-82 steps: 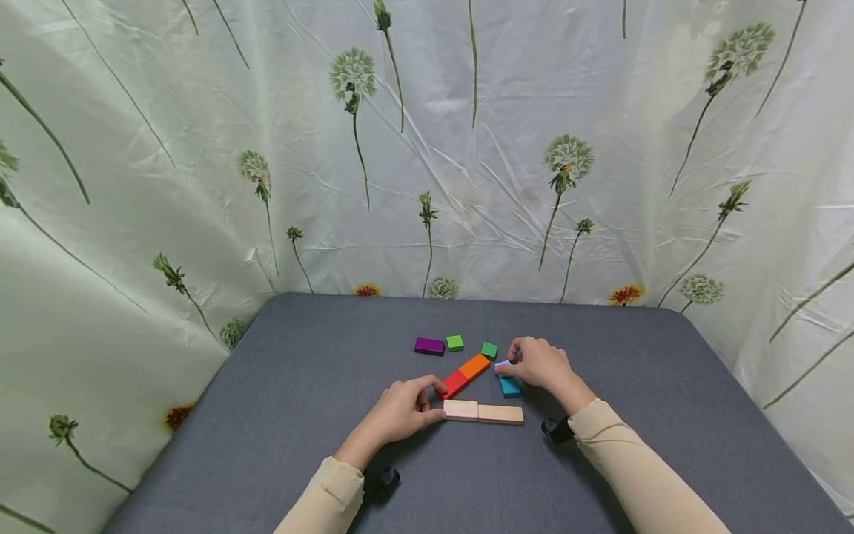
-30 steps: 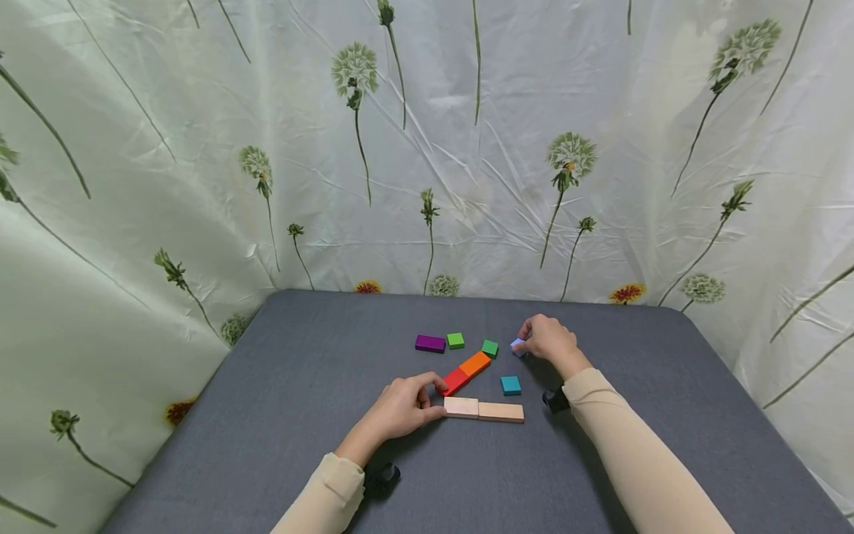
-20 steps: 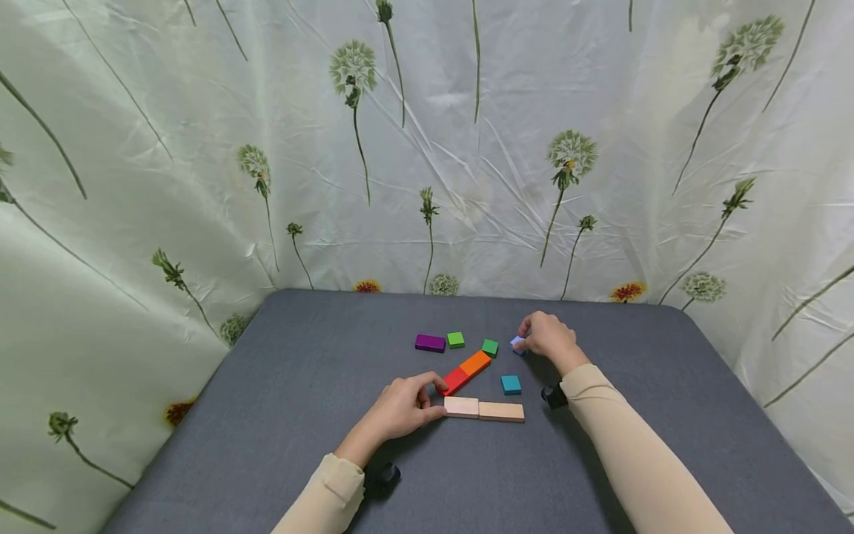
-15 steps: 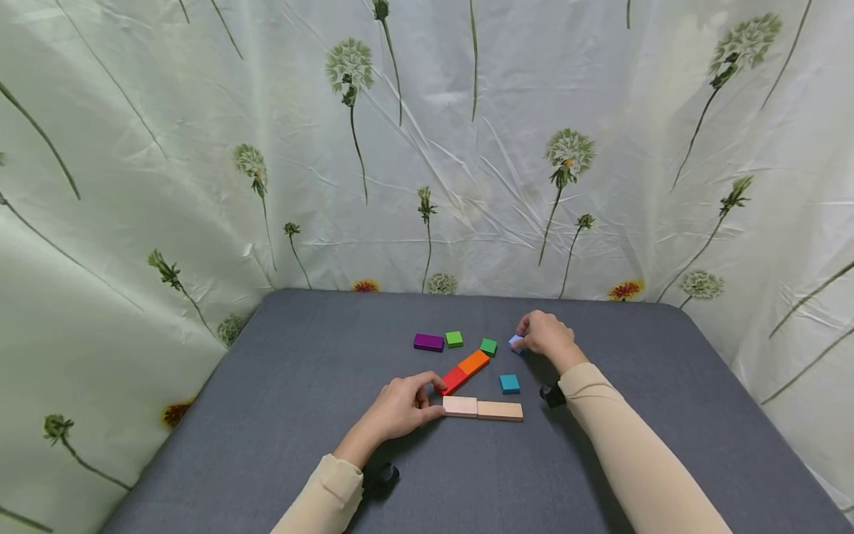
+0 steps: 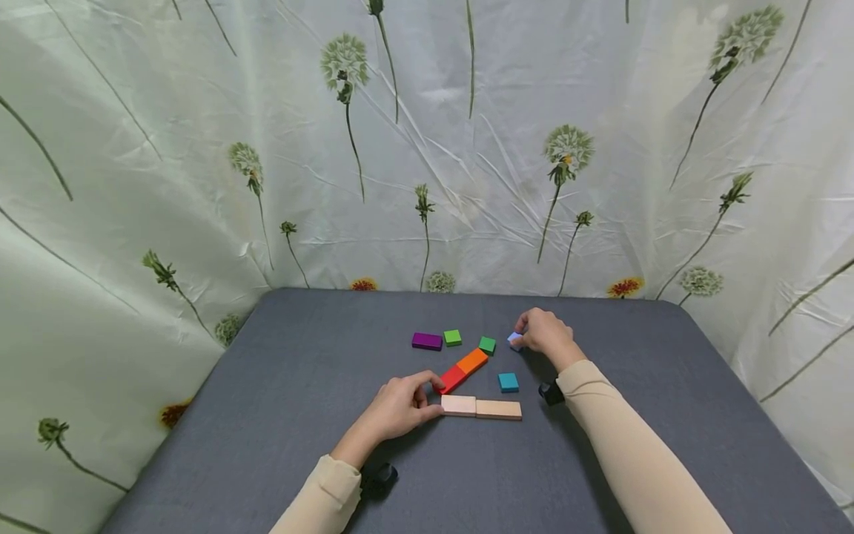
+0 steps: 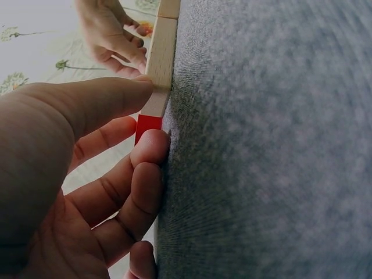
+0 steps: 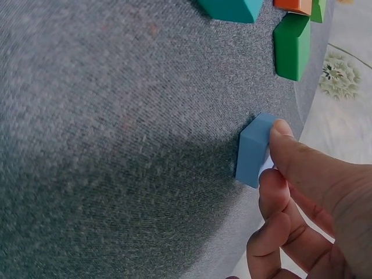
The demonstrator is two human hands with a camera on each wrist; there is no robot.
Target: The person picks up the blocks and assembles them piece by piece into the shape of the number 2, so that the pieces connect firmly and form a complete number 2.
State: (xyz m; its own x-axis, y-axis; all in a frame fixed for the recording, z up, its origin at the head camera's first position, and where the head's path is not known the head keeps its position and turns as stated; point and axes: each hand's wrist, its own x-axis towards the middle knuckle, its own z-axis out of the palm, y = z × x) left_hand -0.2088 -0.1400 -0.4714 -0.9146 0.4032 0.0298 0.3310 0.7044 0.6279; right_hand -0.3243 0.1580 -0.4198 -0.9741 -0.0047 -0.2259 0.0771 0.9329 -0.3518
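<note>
In the head view my left hand [image 5: 399, 406] rests at the left ends of two block rows, fingers loosely bent. Its thumb touches a pale wooden block [image 5: 458, 405]; its index finger touches a red block [image 5: 453, 379]. A longer plain wooden block [image 5: 498, 409] continues the pale one, and an orange block [image 5: 473, 360] continues the red one diagonally. Farther back on the right, my right hand [image 5: 543, 334] pinches a small light blue block [image 7: 253, 148] between thumb and fingers, down at the table. The fingers hide part of it.
A teal block [image 5: 508, 382] lies between the rows and the right hand. A green block [image 5: 488, 345] sits at the orange block's far end. Behind are a light green block [image 5: 452, 337] and a purple block [image 5: 427, 340]. A flowered curtain [image 5: 494, 185] hangs beyond the grey table [image 5: 280, 371].
Since the oldest frame, my right hand has carried the light blue block from beside the teal block to farther back. Over the last second both hands stay nearly still.
</note>
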